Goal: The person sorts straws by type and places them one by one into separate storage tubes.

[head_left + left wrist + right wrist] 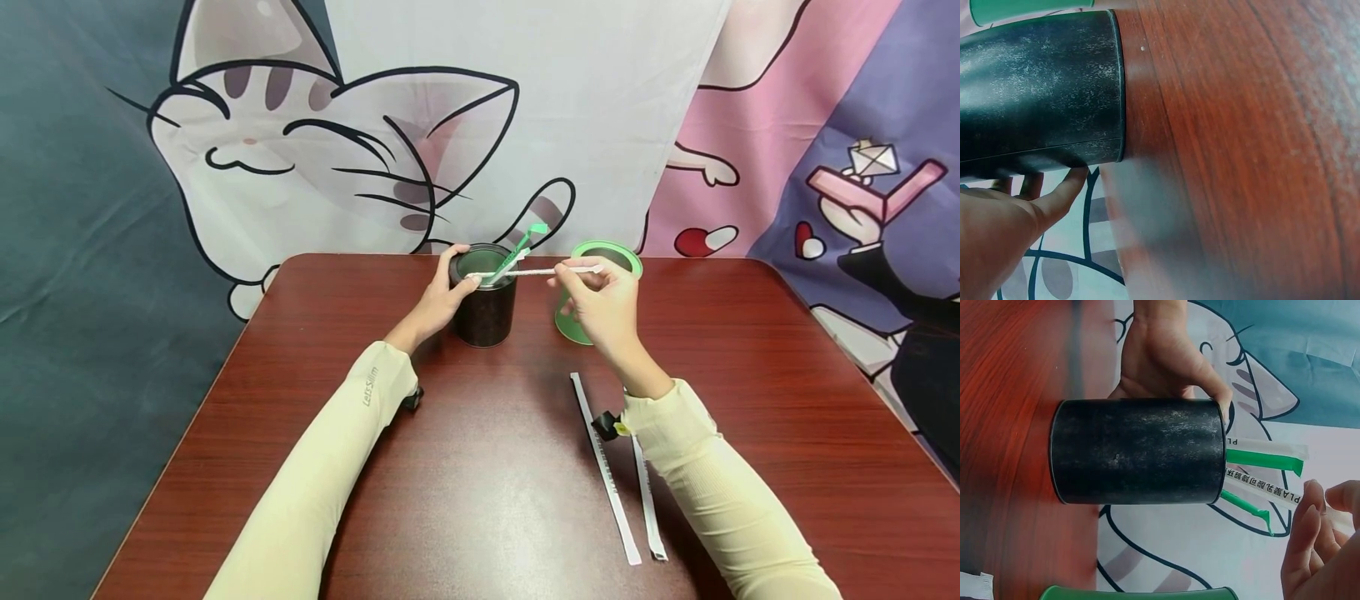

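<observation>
A black cylindrical can [483, 321] stands upright near the table's far edge. My left hand [435, 304] grips its left side, with the thumb at the rim. Pinched between thumb and fingers of my right hand [607, 308] is a white paper-wrapped straw [1266, 489], printed with dark lettering. It lies nearly level in the head view, its far end at the can's mouth. Green-wrapped straws [1266, 459] and another white-wrapped one [1299, 450] stick out of the can. The can's inside is mostly hidden.
Just behind my right hand stands a green can [573, 331], partly covered by it. Two more white-wrapped straws lie on the brown table [450, 500]: one longer [606, 471], the other [649, 508] beside my right sleeve. A cartoon-printed cloth [615, 100] hangs behind the table.
</observation>
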Demonstrator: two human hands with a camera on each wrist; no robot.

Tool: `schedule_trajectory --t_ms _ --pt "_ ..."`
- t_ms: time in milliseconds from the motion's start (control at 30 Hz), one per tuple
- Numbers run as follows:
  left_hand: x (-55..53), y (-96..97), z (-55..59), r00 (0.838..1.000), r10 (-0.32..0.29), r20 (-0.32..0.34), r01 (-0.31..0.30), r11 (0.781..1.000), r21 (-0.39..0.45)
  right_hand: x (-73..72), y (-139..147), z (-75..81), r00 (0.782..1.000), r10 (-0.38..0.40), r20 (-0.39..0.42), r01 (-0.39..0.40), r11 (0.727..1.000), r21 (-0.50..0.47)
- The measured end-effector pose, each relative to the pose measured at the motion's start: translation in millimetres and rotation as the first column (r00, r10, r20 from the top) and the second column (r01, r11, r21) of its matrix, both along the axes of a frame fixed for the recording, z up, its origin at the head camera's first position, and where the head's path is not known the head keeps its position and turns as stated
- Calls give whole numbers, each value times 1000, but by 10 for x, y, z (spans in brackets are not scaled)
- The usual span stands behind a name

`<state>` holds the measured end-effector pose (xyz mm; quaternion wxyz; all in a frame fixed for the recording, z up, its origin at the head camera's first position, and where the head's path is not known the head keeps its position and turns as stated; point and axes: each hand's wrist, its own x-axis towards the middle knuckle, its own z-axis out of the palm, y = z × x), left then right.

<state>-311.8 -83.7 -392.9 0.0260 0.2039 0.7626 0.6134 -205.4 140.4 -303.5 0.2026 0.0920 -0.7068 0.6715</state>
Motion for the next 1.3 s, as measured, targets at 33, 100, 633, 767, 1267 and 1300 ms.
schedule_trajectory --t_ms 33,100,633,767,1267,1300 --pt "25 -3 33 1000 -6 5 6 1000 0 0 -1 -1 1000 0 3 0 1000 0" --pt "71 -6 93 1000 -16 11 16 1000 0 -1 -4 -2 1000 -1 8 1 1000 1" --pt "192 7 222 1000 -19 -8 19 1000 2 -27 -18 -37 999 21 29 -21 1000 -13" --pt "194 12 226 1000 -10 0 10 1000 -11 -34 -21 -51 999 24 42 -23 1000 -19" --pt "88 10 99 1000 0 -28 0 1000 6 -50 -34 -73 999 36 26 -35 998 -46" --pt "74 7 86 1000 -2 -22 2 1000 11 -51 -35 -75 999 34 27 -33 998 -48"
